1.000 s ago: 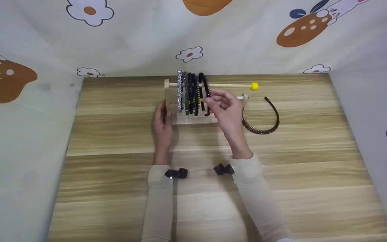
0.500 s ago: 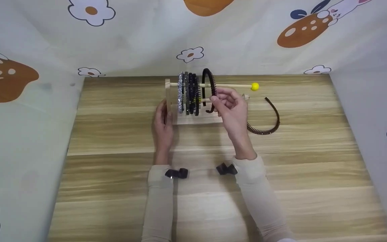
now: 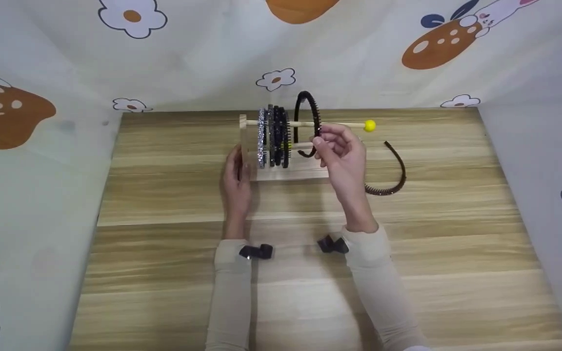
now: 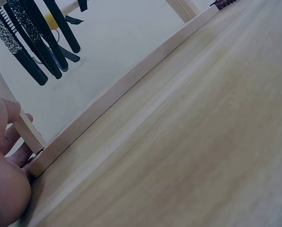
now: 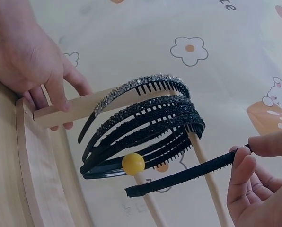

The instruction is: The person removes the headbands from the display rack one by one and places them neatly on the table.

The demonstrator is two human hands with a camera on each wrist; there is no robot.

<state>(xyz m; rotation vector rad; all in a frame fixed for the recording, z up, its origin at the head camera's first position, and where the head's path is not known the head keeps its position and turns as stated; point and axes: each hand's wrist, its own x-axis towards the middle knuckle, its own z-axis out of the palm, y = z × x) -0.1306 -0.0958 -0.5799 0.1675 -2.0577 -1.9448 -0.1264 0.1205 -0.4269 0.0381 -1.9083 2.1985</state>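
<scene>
A wooden stand [image 3: 281,174] with an upright post at its left and two horizontal rods carries several glittery toothed headbands [image 5: 145,113]. My left hand [image 3: 236,183] grips the foot of that post, fingers on one side and thumb on the other, as the right wrist view shows. Between thumb and fingers, my right hand [image 3: 347,158] pinches a dark headband [image 3: 317,112], apart from the stacked ones and to their right. In the head view its hoop lies across the upper rod; whether it encircles the rod I cannot tell.
A brown toothed headband [image 3: 399,181] lies on the wood-grain table [image 3: 164,253] to the right, partly behind my right hand. A yellow ball [image 3: 370,125] caps the upper rod's right end. A patterned curtain [image 3: 203,53] rises close behind the stand.
My right hand has shifted right and slightly up, carrying the dark headband away from the stacked ones. The left hand has stayed on the post.
</scene>
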